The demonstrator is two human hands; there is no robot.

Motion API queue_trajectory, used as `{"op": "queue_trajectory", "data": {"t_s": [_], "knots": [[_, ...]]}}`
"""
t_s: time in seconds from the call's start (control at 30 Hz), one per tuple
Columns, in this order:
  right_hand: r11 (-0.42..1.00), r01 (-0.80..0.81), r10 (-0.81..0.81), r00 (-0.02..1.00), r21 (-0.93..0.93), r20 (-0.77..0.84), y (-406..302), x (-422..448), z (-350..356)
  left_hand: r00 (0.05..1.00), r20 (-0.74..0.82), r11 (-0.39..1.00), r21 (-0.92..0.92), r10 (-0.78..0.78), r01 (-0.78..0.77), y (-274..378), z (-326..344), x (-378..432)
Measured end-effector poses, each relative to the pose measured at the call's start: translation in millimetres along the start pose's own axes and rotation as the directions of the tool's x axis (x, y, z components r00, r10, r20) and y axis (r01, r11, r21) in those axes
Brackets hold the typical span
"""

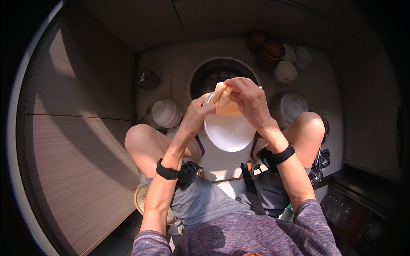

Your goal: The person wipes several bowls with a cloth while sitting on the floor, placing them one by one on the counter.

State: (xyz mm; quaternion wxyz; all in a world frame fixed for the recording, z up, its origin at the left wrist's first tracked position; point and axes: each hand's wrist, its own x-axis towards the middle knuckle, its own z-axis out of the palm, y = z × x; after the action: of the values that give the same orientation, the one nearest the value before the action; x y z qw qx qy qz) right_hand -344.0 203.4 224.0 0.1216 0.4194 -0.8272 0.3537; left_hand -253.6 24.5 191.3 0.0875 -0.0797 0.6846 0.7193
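A white bowl (229,134) is tilted between my knees, its inside facing me. My left hand (198,112) grips its upper left rim, with the thumb on the inner side. A folded cream cloth (222,96) lies over the far part of the rim, bunched between my two hands. My right hand (248,97) pinches the cloth from the right, the fingers bent over it. An orange tint shows on the bowl's inner wall below the cloth. Just beyond stands a large metal basin (193,76) with dark contents that I cannot make out.
Stacked reddish-brown bowls (272,52) and white bowls (285,71) stand at the back right. A metal pot (293,104) is beside my right knee, with metal utensils (316,166) nearer. Other white bowls (166,112) and a glass vessel (146,79) are left. A wood-grain cabinet (80,134) borders the left.
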Motion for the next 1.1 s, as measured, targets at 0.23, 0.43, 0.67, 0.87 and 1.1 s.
{"op": "queue_trajectory", "data": {"t_s": [0.23, 0.43, 0.67, 0.87, 1.1], "knots": [[0.924, -0.375, 0.378, 0.926, 0.073, -0.024, 9, -10, -2, 0.936, -0.300, 0.983, 0.075, 0.183, -0.167, 15, 0, -5], [0.656, -0.705, 0.669, 0.708, 0.268, 0.224, 2, -23, 20, 0.768, -0.449, 0.887, 0.299, 0.457, -0.352, 19, 2, -8], [0.477, -0.615, 0.547, 0.767, 0.628, 0.337, 22, -44, 33, 0.765, -0.426, 0.875, 0.267, 0.483, -0.403, 18, -1, -2], [0.896, -0.439, 0.430, 0.896, 0.074, 0.112, 9, -15, -13, 0.984, -0.173, 0.996, 0.090, 0.033, -0.017, 41, -12, -7], [0.974, -0.145, 0.184, 0.955, -0.173, 0.234, -7, -26, 1, 0.976, -0.177, 0.876, 0.481, 0.125, -0.025, 26, 11, -14]]}}
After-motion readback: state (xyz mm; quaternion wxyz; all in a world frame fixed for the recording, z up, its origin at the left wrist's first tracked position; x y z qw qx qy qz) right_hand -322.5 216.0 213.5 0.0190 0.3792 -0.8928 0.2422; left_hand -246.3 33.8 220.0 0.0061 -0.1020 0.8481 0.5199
